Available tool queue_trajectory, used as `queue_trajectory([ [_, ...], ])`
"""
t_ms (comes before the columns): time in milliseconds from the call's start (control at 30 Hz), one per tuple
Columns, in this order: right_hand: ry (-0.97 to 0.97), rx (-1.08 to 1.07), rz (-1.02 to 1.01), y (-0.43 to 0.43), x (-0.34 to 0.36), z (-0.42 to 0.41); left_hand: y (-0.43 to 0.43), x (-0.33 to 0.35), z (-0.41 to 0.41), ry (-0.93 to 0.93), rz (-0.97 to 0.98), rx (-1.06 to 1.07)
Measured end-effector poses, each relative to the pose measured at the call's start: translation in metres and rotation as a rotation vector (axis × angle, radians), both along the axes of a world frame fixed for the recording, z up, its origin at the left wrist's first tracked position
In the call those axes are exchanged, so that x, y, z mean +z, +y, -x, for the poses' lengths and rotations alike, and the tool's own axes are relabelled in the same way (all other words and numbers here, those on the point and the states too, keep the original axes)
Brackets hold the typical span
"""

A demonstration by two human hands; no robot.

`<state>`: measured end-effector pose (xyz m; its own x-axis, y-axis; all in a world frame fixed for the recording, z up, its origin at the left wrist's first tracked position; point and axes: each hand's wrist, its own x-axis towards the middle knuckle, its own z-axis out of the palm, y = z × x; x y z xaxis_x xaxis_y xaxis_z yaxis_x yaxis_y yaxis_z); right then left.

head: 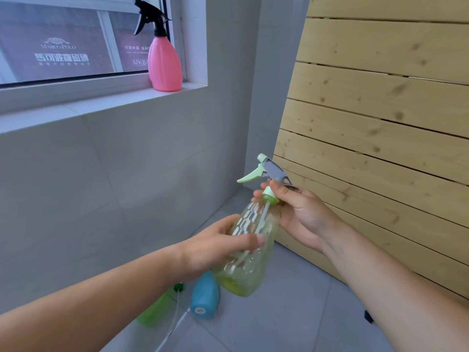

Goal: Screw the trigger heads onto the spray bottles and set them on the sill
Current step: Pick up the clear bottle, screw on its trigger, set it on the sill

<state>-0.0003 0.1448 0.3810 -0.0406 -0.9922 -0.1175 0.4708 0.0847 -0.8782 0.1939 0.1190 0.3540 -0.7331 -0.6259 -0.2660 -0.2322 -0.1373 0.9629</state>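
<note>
I hold a clear yellow-green spray bottle point(250, 252) tilted in front of me. My left hand point(218, 246) wraps its body. My right hand point(299, 214) pinches the pale green collar of the grey and green trigger head point(269, 171), which sits on the bottle's neck with its dip tube inside. A pink bottle point(164, 64) with a black trigger head stands upright at the right end of the white sill point(101, 101). On the floor below my left arm lie a blue bottle point(205, 297) and a green bottle point(154, 311).
A wall of pale wooden slats point(380, 118) leans on the right, close to my right arm. Grey tiled wall runs under the window, with grey floor tiles point(291, 313) below. A thin white tube point(175, 323) lies beside the green bottle.
</note>
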Motion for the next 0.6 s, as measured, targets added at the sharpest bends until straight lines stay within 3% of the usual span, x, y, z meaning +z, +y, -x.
queue_trajectory([
  [67,-0.067,0.067,0.035,0.003,0.005,-0.004,0.000,-0.001,0.001,0.044,-0.001,-0.013],
  [200,-0.009,0.101,0.097,0.006,0.008,-0.009,0.003,-0.001,0.003,0.054,0.074,-0.031],
  [600,0.063,-0.119,0.074,-0.001,-0.003,-0.022,-0.003,-0.006,0.009,-0.081,0.280,0.175],
])
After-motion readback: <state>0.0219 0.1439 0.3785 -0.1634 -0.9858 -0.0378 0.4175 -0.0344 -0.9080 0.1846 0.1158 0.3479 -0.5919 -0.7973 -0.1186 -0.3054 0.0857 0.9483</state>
